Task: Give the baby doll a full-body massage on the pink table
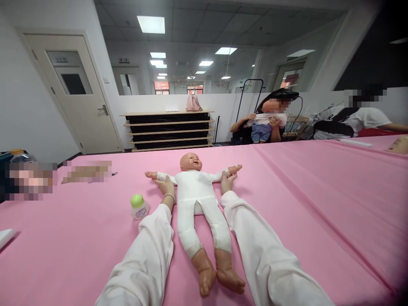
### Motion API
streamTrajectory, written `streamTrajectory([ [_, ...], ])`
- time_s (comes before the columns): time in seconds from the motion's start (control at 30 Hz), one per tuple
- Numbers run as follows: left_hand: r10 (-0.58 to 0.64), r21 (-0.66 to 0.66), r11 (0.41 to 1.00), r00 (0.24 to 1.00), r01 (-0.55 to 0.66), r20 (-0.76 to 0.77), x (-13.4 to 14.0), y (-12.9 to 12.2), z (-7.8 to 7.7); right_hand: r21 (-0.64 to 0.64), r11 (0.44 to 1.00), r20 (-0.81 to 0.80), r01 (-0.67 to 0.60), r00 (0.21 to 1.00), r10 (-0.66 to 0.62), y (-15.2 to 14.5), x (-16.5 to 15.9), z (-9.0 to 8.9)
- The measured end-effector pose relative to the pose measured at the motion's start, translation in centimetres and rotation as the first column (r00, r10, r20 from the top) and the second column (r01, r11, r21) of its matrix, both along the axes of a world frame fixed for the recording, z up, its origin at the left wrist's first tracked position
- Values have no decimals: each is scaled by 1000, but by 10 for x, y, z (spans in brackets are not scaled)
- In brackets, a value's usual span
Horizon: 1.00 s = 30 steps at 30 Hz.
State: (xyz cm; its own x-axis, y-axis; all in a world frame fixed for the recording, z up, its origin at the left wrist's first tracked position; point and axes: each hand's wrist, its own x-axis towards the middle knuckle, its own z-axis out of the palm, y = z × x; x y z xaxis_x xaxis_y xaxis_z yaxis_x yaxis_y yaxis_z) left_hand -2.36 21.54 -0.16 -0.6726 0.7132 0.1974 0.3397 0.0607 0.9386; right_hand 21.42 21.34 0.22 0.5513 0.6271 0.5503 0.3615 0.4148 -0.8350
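Note:
A baby doll point(195, 187) with a white cloth body lies on its back on the pink-covered table point(105, 238), its head at the far side and its feet towards me. Its arms are stretched out to both sides. My left hand point(166, 186), with a beaded bracelet at the wrist, is closed around the doll's arm on the left. On the other side, my right hand point(228, 182) grips the doll's other arm near its wrist. Left of my left forearm stands a small white jar point(139, 208) with a green lid.
A white object point(6, 236) lies at the left edge. Behind the table are a low shelf point(168, 131) with a pink bag point(193, 103), and a door point(72, 93). At the right back, a person point(270, 112) holds a clothed doll point(262, 129); another person point(360, 114) sits farther right.

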Motion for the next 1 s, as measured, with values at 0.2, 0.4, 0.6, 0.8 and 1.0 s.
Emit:
streamTrajectory([
  [0.2,-139,128,978,974,164,-181,7,8,4,79,950,257,-303,927,274,2,-26,21],
  [0.4,-363,-7,880,664,474,-653,10,11,5,-114,882,775,-456,515,367,-1,-41,29],
  [0.6,-364,12,864,640,503,-677,9,14,2,-53,911,711,-410,625,322,1,-41,17],
  [0.8,-275,145,938,931,315,-241,4,17,-1,-37,999,-62,-4,998,2,15,-23,-8],
  [1.0,-86,53,995,994,82,63,-1,17,-5,-208,959,-337,190,907,-253,25,-3,-17],
])
